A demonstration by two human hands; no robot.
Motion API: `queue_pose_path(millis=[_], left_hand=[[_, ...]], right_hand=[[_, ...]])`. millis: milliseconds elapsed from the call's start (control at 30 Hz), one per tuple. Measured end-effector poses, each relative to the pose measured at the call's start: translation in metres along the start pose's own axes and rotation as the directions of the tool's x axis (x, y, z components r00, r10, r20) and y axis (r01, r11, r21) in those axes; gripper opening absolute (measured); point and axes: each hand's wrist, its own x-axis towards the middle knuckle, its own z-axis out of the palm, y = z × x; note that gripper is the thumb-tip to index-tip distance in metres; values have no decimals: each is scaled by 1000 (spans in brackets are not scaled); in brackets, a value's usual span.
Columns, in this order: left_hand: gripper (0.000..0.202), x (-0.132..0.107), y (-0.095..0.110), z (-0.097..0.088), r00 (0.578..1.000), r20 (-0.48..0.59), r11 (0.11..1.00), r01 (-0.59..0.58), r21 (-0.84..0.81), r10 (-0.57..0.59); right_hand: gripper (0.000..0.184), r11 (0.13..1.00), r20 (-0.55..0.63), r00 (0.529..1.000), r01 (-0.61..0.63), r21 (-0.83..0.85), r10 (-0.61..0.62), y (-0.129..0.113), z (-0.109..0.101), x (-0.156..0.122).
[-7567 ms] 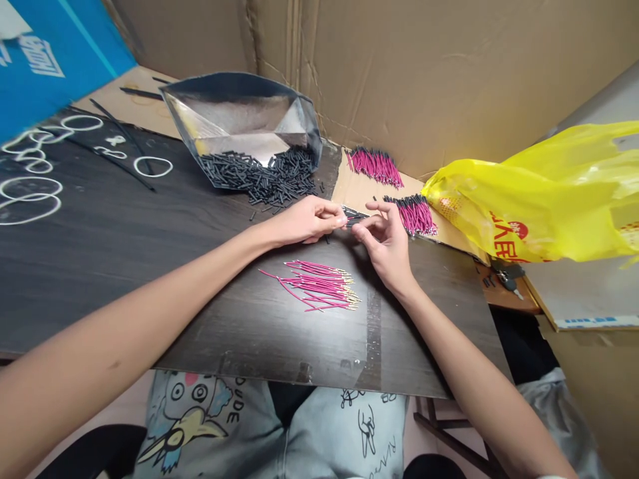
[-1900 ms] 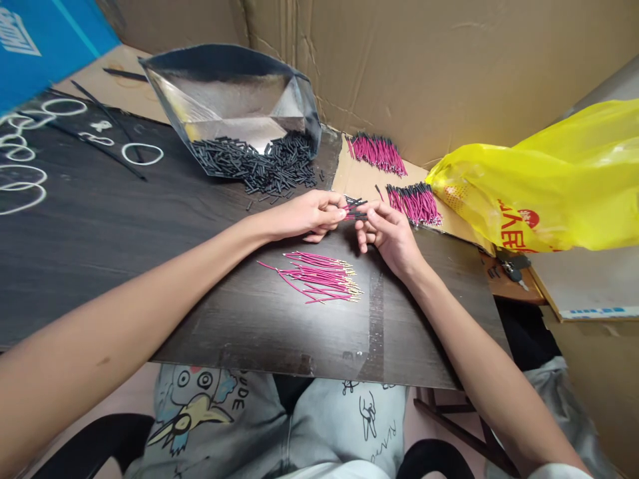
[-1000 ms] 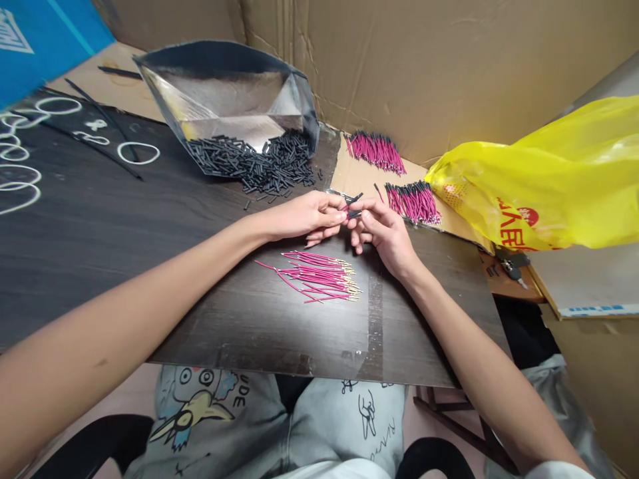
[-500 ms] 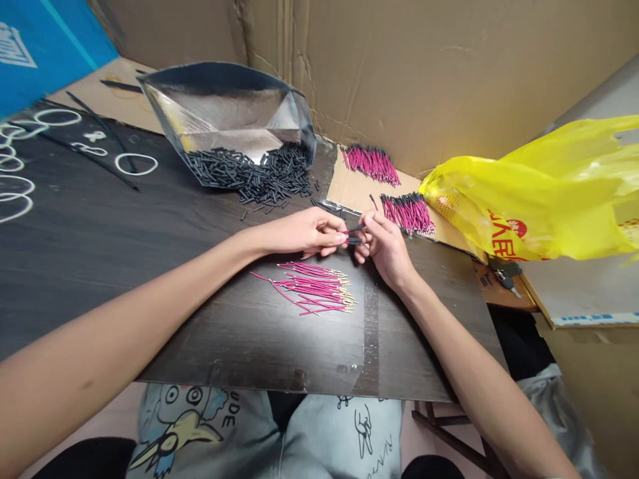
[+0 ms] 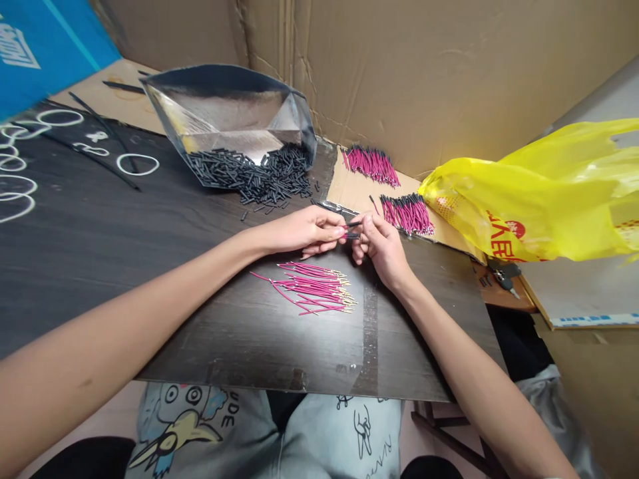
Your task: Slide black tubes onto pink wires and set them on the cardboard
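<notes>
The left hand (image 5: 319, 233) is pinching a few pink wires (image 5: 345, 234) in a narrow grip, just past the middle of the dark table (image 5: 249, 359). The right hand (image 5: 377, 238) is pinching too, its thumb and finger holding the tip of a black tube (image 5: 354, 224). The hands seem to be fitting or straightening that tube on its wire, and this is likely calling for small, steady pushes. The loose wires (image 5: 319, 286) are lying just nearer, their gold tips pointing right. Farther right, a cardboard sheet (image 5: 344, 189) is holding two rows of black-tipped wires (image 5: 407, 214). On the far left, a silver bag (image 5: 234, 120) is spilling black bits (image 5: 274, 179). A yellow bag (image 5: 529, 199) is crowding the right. Dark table top is stretching toward the near edge, so the wrists are having more room there.
</notes>
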Motion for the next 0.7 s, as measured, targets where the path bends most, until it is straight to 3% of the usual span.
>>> queue_pose_path(millis=[167,367,533,700], left_hand=[[25,1,-3,1,1000,-24,997,14,-79,-16],[22,1,-5,-1,999,-40,995,30,-99,-34],[24,0,-2,0,998,-4,998,56,-31,-56],[22,-2,3,3,997,-9,997,83,-7,-83]], right_hand=[[40,993,18,995,102,-54,-101,-2,5,-4],[48,991,11,993,114,-75,-114,-5,8,-5],[31,988,-44,991,122,-94,-127,-7,10,-4],[27,984,-100,985,130,-123,-142,-6,12,-3]])
